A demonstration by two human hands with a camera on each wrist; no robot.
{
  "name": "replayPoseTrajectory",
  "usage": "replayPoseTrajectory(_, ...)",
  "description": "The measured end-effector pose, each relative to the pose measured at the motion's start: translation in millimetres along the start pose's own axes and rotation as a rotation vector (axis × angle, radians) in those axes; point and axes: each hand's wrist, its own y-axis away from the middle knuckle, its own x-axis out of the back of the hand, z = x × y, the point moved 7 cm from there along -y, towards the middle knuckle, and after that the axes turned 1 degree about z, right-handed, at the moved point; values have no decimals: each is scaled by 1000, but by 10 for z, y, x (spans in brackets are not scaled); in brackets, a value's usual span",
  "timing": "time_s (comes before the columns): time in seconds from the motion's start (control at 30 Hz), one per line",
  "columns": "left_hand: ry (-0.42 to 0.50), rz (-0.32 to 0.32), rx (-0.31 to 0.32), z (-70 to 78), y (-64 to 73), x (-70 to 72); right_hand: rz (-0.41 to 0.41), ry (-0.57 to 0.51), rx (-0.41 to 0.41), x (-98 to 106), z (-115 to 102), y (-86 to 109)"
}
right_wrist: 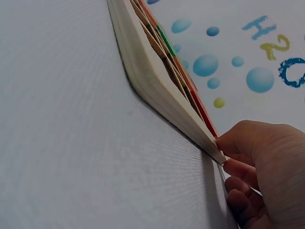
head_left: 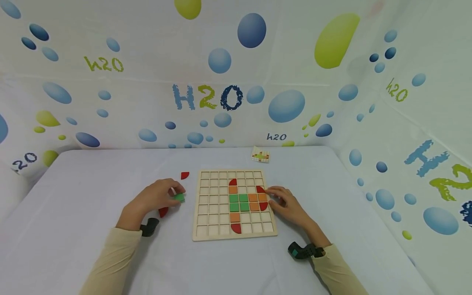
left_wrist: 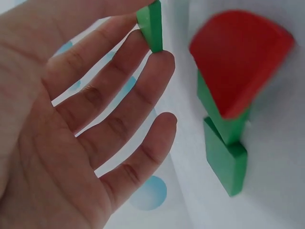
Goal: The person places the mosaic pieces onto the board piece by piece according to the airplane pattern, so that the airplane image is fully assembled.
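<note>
My left hand [head_left: 157,194] pinches a green square tile [head_left: 179,197] between thumb and fingertips, left of the wooden grid board [head_left: 214,236]; the left wrist view shows the tile [left_wrist: 151,26] edge-on. Beneath that hand lie a red quarter-round tile [left_wrist: 238,59] and two green tiles [left_wrist: 226,157], mostly hidden in the head view. My right hand [head_left: 287,204] holds the board's right edge, thumb and index finger at the rim [right_wrist: 209,143]. On the board, several green squares [head_left: 239,202] form a block, with orange squares [head_left: 254,202] and red quarter-rounds [head_left: 236,228] around it.
Another red quarter-round [head_left: 184,175] lies on the white tabletop [head_left: 92,184], just left of the board's far corner. Behind the board stands a small pattern card [head_left: 260,155]. A white sheet [head_left: 147,110] with blue and green spots hangs along the back and right.
</note>
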Motion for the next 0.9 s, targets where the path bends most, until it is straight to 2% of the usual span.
replayPoseTrajectory(0.27,19,-9,-52,117,-85,-36,-2,9,-7,-7,3,-5)
replayPoseTrajectory(0.5,-13,-14,-69,223,-174,-85,-1,7,-2,-5,11,-8)
replayPoseTrajectory(0.73,-20,-28,-115,335,-239,-135,-1,3,-1,-23,56,-6)
replayPoseTrajectory(0.9,-11,-38,-121,411,-282,-200,1,-1,10,-28,70,-8)
